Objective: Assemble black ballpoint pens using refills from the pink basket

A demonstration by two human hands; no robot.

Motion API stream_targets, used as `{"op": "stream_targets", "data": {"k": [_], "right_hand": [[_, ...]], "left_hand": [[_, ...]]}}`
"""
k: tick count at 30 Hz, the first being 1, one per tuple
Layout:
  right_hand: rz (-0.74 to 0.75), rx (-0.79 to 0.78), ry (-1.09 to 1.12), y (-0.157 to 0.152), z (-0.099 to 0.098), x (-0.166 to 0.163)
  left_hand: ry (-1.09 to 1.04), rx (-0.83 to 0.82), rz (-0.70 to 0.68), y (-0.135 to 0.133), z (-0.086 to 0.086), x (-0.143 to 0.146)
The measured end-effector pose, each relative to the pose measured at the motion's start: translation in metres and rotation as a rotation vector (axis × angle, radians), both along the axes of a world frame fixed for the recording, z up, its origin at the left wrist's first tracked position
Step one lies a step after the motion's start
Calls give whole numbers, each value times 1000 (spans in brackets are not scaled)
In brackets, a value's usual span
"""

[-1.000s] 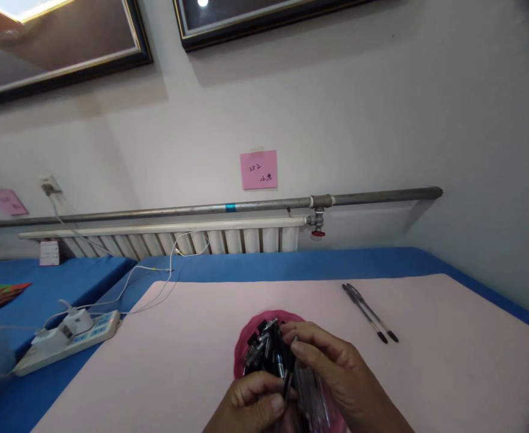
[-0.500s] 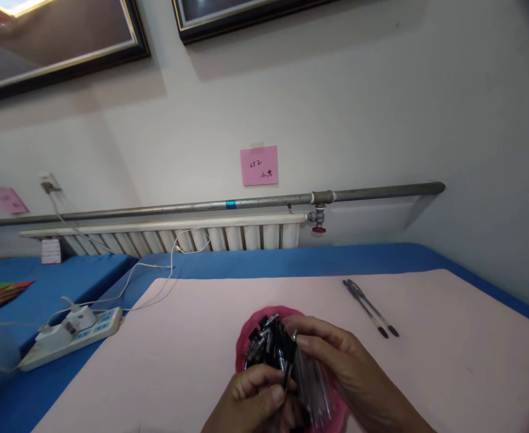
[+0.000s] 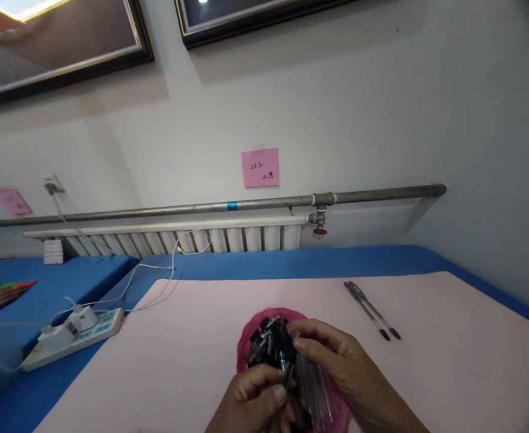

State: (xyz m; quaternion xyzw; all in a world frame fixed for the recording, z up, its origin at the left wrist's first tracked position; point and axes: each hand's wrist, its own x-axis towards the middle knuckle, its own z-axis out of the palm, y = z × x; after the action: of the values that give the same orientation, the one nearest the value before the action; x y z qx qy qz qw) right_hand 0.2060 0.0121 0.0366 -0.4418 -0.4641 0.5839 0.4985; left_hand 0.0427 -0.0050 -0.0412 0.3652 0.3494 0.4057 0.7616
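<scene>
Fingers (image 3: 319, 330) over basket rim (image 3: 247, 334), wide paper (image 3: 178, 343) leftward (pens (image 3: 375, 310) rightward)

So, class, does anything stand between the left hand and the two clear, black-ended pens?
Yes: in this view the right hand, at the right side of the round pink bowl, crosses the line from the left hand to those pens.

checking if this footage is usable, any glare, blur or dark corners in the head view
Head view: a bright reflection glares on the left framed picture; the upper right corner is dark; the metal pipe throws a soft shadow; the clear pen barrels in the pink bowl look soft, hard to tell apart.
</scene>
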Motion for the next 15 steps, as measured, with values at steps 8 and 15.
{"op": "stream_targets", "data": {"k": [8,15], "right_hand": [[-35,52,-62,-1,-4,0],[-56,111,-156,5,6,11]], "left_hand": [[56,8,33,-5,14,3],[-79,-18,250,2,30,-11]]}}
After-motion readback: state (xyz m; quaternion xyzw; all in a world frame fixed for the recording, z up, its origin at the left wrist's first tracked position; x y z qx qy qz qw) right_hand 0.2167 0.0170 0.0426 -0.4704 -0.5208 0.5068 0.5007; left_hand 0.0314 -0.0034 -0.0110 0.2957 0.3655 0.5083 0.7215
